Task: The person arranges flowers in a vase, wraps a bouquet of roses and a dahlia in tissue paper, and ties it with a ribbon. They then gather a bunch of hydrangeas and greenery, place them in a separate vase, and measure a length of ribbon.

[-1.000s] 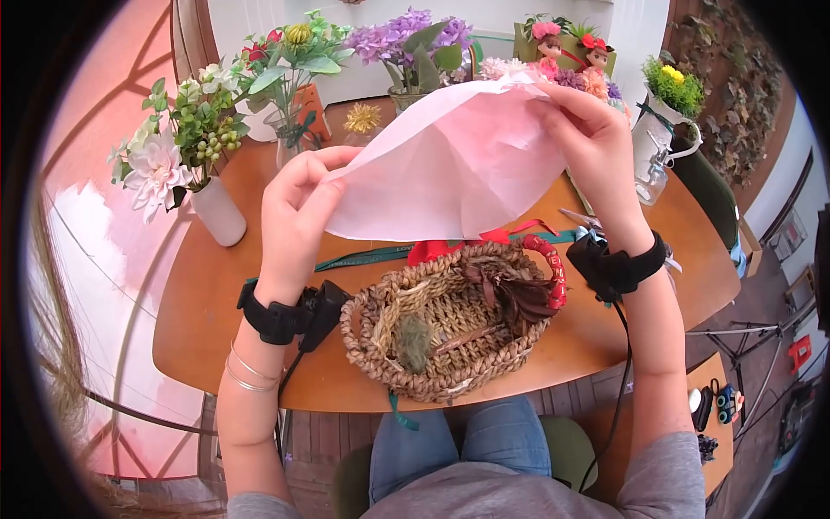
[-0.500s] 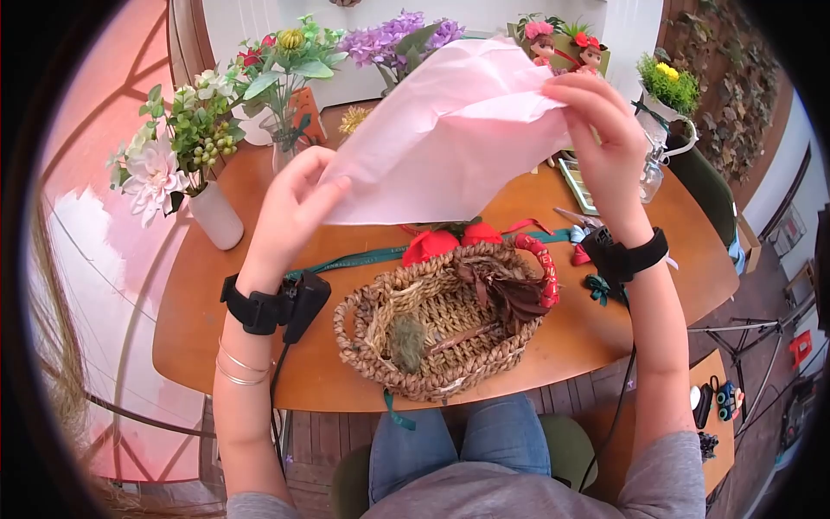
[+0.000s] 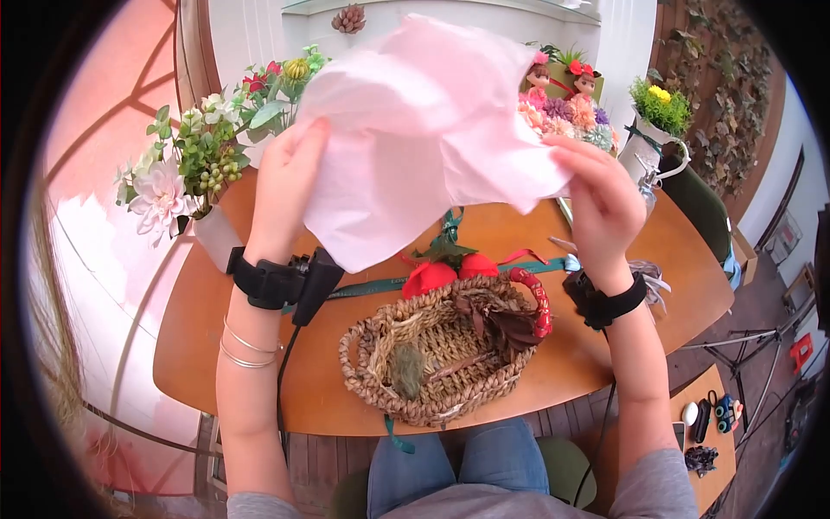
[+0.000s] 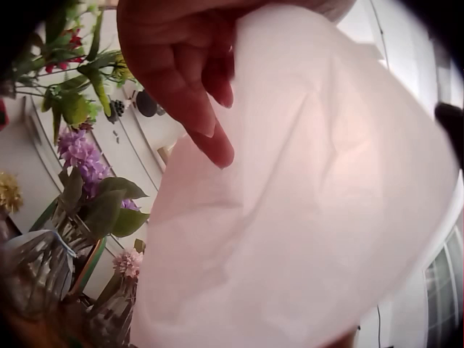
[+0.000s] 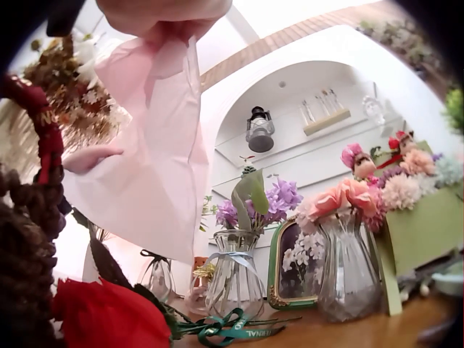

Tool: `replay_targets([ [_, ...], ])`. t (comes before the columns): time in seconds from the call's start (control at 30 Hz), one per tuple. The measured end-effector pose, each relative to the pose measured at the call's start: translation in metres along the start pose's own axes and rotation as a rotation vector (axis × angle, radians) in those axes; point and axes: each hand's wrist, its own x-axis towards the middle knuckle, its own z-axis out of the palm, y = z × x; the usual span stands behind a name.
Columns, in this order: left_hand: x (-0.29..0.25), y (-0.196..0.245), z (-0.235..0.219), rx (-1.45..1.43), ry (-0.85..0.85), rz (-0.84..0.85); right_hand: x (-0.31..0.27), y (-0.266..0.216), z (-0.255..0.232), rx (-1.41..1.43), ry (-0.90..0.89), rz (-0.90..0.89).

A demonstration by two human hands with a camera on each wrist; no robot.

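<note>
woven basket (image 3: 432, 410), six o'clock on the counter (image 3: 229, 363): upright, seemingly so its brown leaves (image 3: 510, 327) stay in. red roses (image 3: 428, 279), just past its twelve o'clock rim. left hand (image 3: 288, 180), ten o'clock, and right hand (image 3: 608, 197), two o'clock: each pinching pale pink wrapping paper (image 3: 389, 164), held aloft, probably wide to spread it. dolls (image 3: 537, 80), one o'clock, beyond.
</note>
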Motion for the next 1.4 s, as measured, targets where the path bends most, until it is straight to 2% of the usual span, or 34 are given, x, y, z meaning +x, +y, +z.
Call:
replay_targets([
  [0.03, 0.003, -0.008, -0.004, -0.154, 0.033, -0.076, -0.004, 0.006, -0.001, 0.063, 0.076, 0.073],
  [0.07, 0.005, -0.015, -0.008, -0.307, 0.066, -0.152, -0.009, 0.012, -0.001, 0.062, 0.077, 0.069],
  [0.13, 0.01, -0.025, -0.017, -0.324, 0.076, -0.189, -0.022, 0.022, -0.003, 0.256, 0.309, 0.56],
  [0.2, 0.012, -0.034, -0.02, -0.343, 0.122, -0.221, -0.026, 0.038, -0.007, 0.263, 0.317, 0.622],
  [0.23, 0.013, -0.037, -0.024, -0.345, 0.115, -0.227, -0.028, 0.043, -0.009, 0.375, 0.364, 0.719],
  [0.3, 0.014, -0.04, -0.031, -0.245, 0.049, -0.306, -0.036, 0.059, -0.016, 0.504, 0.391, 0.84],
  [0.4, 0.014, -0.044, -0.035, -0.112, -0.055, -0.3, -0.045, 0.07, -0.019, 0.521, 0.407, 0.947],
  [0.43, 0.014, -0.042, -0.037, 0.008, -0.118, -0.28, -0.046, 0.073, -0.02, 0.497, 0.394, 0.958],
  [0.47, 0.014, -0.046, -0.038, 0.007, -0.122, -0.281, -0.05, 0.079, -0.021, 0.493, 0.395, 0.959],
  [0.53, 0.017, -0.053, -0.04, 0.143, -0.102, -0.216, -0.056, 0.088, -0.024, 0.472, 0.332, 0.988],
  [0.67, 0.018, -0.058, -0.04, 0.222, -0.083, -0.244, -0.061, 0.091, -0.023, 0.442, 0.319, 1.032],
  [0.73, 0.018, -0.067, -0.042, 0.359, -0.058, -0.122, -0.061, 0.089, -0.024, 0.406, 0.266, 1.05],
  [0.83, 0.018, -0.073, -0.043, 0.372, -0.068, -0.036, -0.057, 0.081, -0.024, 0.43, 0.268, 1.088],
  [0.97, 0.018, -0.069, -0.044, 0.466, -0.064, -0.022, -0.06, 0.085, -0.026, 0.384, 0.249, 1.097],
  [1.07, 0.019, -0.065, -0.043, 0.404, -0.09, -0.057, -0.062, 0.089, -0.029, 0.389, 0.22, 1.054],
  [1.13, 0.019, -0.064, -0.043, 0.314, -0.126, -0.102, -0.062, 0.09, -0.031, 0.266, 0.175, 1.051],
  [1.27, 0.018, -0.053, -0.041, 0.366, -0.183, -0.121, -0.068, 0.103, -0.037, 0.226, 0.131, 1.102],
  [1.33, 0.016, -0.047, -0.039, 0.662, -0.119, 0.131, -0.072, 0.107, -0.036, 0.419, 0.206, 1.093],
  [1.4, 0.014, -0.037, -0.037, 0.595, -0.15, 0.094, -0.071, 0.107, -0.035, 0.458, 0.195, 1.047],
])
